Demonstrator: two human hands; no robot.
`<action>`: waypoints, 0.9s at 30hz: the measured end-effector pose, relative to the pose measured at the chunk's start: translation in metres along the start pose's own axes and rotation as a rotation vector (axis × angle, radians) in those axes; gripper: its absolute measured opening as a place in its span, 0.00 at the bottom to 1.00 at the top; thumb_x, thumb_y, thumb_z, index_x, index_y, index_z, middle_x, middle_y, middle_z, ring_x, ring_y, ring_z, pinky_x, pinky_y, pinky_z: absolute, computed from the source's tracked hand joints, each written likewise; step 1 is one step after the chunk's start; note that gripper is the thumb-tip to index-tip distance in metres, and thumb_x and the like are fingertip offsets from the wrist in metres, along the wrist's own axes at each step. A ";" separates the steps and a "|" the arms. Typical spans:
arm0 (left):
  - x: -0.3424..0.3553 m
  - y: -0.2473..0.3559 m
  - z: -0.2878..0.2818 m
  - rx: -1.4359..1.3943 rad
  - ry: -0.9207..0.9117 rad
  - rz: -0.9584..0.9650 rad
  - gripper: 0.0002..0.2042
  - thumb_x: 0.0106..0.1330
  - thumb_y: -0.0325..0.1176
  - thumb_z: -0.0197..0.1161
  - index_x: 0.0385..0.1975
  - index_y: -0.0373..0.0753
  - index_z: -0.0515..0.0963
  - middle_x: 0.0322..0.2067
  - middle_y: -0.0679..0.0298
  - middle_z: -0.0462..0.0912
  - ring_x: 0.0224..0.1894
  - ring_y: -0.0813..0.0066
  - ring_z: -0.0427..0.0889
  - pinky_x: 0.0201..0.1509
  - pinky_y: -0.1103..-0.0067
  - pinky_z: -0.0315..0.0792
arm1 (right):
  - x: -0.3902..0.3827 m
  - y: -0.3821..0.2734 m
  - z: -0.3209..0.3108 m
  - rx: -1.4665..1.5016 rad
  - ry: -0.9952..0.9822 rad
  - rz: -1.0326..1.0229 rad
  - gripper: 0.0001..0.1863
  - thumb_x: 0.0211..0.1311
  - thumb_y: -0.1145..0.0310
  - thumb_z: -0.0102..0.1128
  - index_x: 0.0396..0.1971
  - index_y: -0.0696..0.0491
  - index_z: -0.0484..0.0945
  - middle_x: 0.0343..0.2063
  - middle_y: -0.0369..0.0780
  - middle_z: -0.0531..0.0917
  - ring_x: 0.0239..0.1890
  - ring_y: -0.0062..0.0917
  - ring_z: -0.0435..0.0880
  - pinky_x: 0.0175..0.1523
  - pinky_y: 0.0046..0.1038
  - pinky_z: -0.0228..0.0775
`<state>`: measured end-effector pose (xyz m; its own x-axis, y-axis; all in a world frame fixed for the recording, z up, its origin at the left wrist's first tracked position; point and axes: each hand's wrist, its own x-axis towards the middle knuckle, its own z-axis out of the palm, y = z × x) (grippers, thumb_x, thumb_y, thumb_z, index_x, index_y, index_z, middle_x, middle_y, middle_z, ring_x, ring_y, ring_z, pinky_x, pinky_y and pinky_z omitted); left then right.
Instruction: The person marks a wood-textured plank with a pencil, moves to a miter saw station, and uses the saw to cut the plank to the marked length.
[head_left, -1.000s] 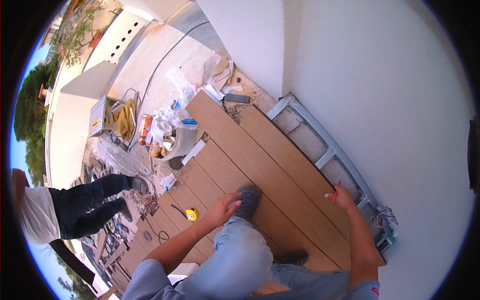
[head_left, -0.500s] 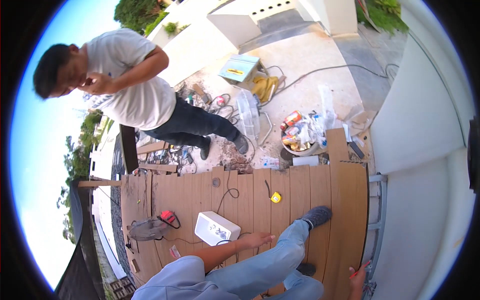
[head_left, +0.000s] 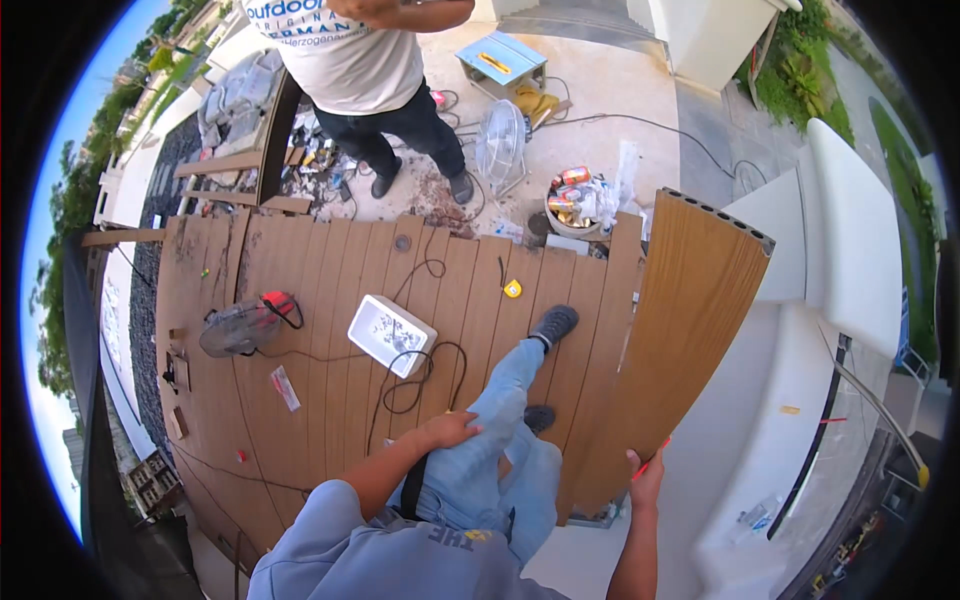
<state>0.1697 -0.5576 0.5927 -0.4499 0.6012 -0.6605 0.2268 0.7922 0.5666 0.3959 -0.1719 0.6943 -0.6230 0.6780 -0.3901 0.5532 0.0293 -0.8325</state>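
Note:
My right hand (head_left: 648, 474) grips the edge of a long brown decking board (head_left: 680, 310) with hollow cells at its far end. The board stands lifted and tilted at the right side of the deck. A thin red pencil-like stick (head_left: 652, 458) is also held in that hand, against the board's edge. My left hand (head_left: 452, 430) lies on my thigh, its fingers stretched over the jeans, with nothing visible in it. Brown decking (head_left: 330, 270) spreads under my feet.
On the deck are a white foam box (head_left: 392, 336), a dark cable (head_left: 462, 362), a yellow tape measure (head_left: 513, 289) and a fan (head_left: 238, 332). Another person (head_left: 370, 75) stands beyond. A full bucket (head_left: 562, 215) and a blue-topped stool (head_left: 500, 58) stand behind.
The decking board at the right has been raised and tilted, with my right hand on its edge. My left hand has come back onto my thigh. The other person has turned and straightened.

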 end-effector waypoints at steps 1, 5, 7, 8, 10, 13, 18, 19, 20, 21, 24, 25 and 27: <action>-0.012 0.008 -0.001 -0.029 -0.026 0.008 0.28 0.71 0.57 0.55 0.54 0.36 0.80 0.53 0.46 0.82 0.55 0.44 0.81 0.61 0.58 0.73 | -0.010 -0.012 -0.005 -0.034 0.006 0.019 0.26 0.68 0.74 0.64 0.64 0.60 0.68 0.48 0.45 0.86 0.51 0.28 0.83 0.59 0.29 0.72; -0.024 0.037 -0.042 0.115 -0.092 -0.186 0.25 0.69 0.53 0.59 0.50 0.35 0.81 0.48 0.47 0.85 0.52 0.46 0.83 0.59 0.60 0.75 | -0.039 -0.047 -0.018 -0.024 -0.023 -0.015 0.23 0.70 0.74 0.63 0.61 0.62 0.69 0.50 0.43 0.84 0.52 0.25 0.80 0.62 0.27 0.68; -0.032 0.046 -0.042 0.212 -0.112 -0.222 0.24 0.69 0.51 0.60 0.50 0.34 0.81 0.47 0.47 0.85 0.52 0.47 0.83 0.58 0.60 0.76 | -0.052 -0.067 -0.021 -0.001 -0.016 0.029 0.19 0.70 0.73 0.63 0.56 0.63 0.73 0.49 0.42 0.83 0.53 0.26 0.79 0.64 0.28 0.66; -0.034 0.049 -0.043 0.137 -0.048 -0.144 0.23 0.69 0.50 0.61 0.50 0.35 0.81 0.47 0.47 0.85 0.52 0.47 0.83 0.58 0.61 0.76 | -0.060 -0.073 -0.025 -0.035 -0.011 0.026 0.19 0.70 0.72 0.64 0.55 0.64 0.73 0.49 0.42 0.83 0.53 0.26 0.79 0.63 0.28 0.67; -0.033 0.053 -0.047 0.051 0.008 -0.059 0.23 0.69 0.50 0.61 0.50 0.35 0.81 0.47 0.47 0.85 0.51 0.48 0.83 0.58 0.61 0.76 | -0.066 -0.087 -0.029 -0.033 -0.019 0.042 0.18 0.70 0.72 0.64 0.54 0.64 0.74 0.48 0.42 0.83 0.52 0.26 0.79 0.62 0.28 0.67; -0.016 0.070 -0.067 -0.114 -0.047 -0.040 0.22 0.68 0.50 0.61 0.50 0.36 0.81 0.47 0.48 0.85 0.51 0.48 0.84 0.57 0.62 0.76 | -0.074 -0.099 -0.041 -0.058 -0.011 0.067 0.17 0.69 0.72 0.65 0.53 0.64 0.75 0.47 0.42 0.83 0.51 0.26 0.80 0.62 0.28 0.67; 0.004 0.047 -0.095 -0.241 0.059 -0.122 0.22 0.69 0.49 0.60 0.52 0.37 0.81 0.47 0.48 0.86 0.51 0.49 0.84 0.56 0.63 0.76 | -0.077 -0.134 -0.047 -0.120 0.045 0.109 0.14 0.69 0.72 0.65 0.49 0.64 0.77 0.45 0.43 0.84 0.50 0.27 0.80 0.61 0.29 0.68; 0.010 0.039 -0.104 -0.268 0.053 -0.156 0.22 0.69 0.48 0.60 0.51 0.36 0.82 0.46 0.48 0.86 0.51 0.49 0.84 0.56 0.63 0.76 | -0.074 -0.134 -0.048 -0.148 0.056 0.080 0.13 0.69 0.72 0.66 0.48 0.64 0.78 0.45 0.43 0.85 0.49 0.27 0.81 0.60 0.29 0.69; 0.014 0.031 -0.112 -0.293 0.047 -0.193 0.21 0.70 0.48 0.59 0.50 0.36 0.82 0.45 0.47 0.86 0.50 0.49 0.84 0.55 0.64 0.76 | -0.073 -0.134 -0.050 -0.175 0.063 0.054 0.13 0.68 0.73 0.66 0.47 0.64 0.78 0.44 0.44 0.85 0.49 0.27 0.81 0.60 0.29 0.69; 0.014 0.031 -0.125 -0.313 0.059 -0.211 0.21 0.70 0.48 0.59 0.49 0.35 0.83 0.44 0.46 0.86 0.50 0.48 0.84 0.54 0.64 0.76 | -0.076 -0.134 -0.054 -0.182 0.084 0.068 0.13 0.68 0.73 0.66 0.47 0.64 0.78 0.44 0.44 0.85 0.49 0.27 0.81 0.60 0.29 0.69; 0.013 0.012 -0.154 -0.286 0.126 -0.287 0.20 0.70 0.47 0.58 0.45 0.34 0.83 0.41 0.45 0.86 0.48 0.47 0.84 0.52 0.64 0.75 | -0.072 -0.141 -0.057 -0.185 0.118 0.065 0.13 0.67 0.75 0.67 0.48 0.63 0.78 0.43 0.45 0.86 0.47 0.28 0.82 0.57 0.28 0.71; 0.011 0.003 -0.159 -0.282 0.114 -0.283 0.20 0.70 0.47 0.58 0.45 0.34 0.83 0.41 0.45 0.86 0.48 0.47 0.84 0.52 0.64 0.75 | -0.071 -0.146 -0.059 -0.205 0.113 0.076 0.13 0.67 0.75 0.66 0.48 0.63 0.78 0.42 0.45 0.86 0.47 0.27 0.83 0.57 0.28 0.71; 0.011 -0.008 -0.171 -0.248 0.166 -0.284 0.20 0.70 0.47 0.58 0.43 0.32 0.83 0.39 0.46 0.86 0.44 0.48 0.84 0.51 0.65 0.76 | -0.066 -0.147 -0.063 -0.225 0.112 0.093 0.12 0.68 0.75 0.66 0.48 0.62 0.78 0.41 0.45 0.87 0.46 0.27 0.83 0.56 0.28 0.71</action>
<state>0.0146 -0.5750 0.6650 -0.6021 0.3207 -0.7312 -0.1329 0.8628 0.4878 0.3903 -0.1742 0.8674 -0.5053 0.7621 -0.4048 0.7224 0.1170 -0.6815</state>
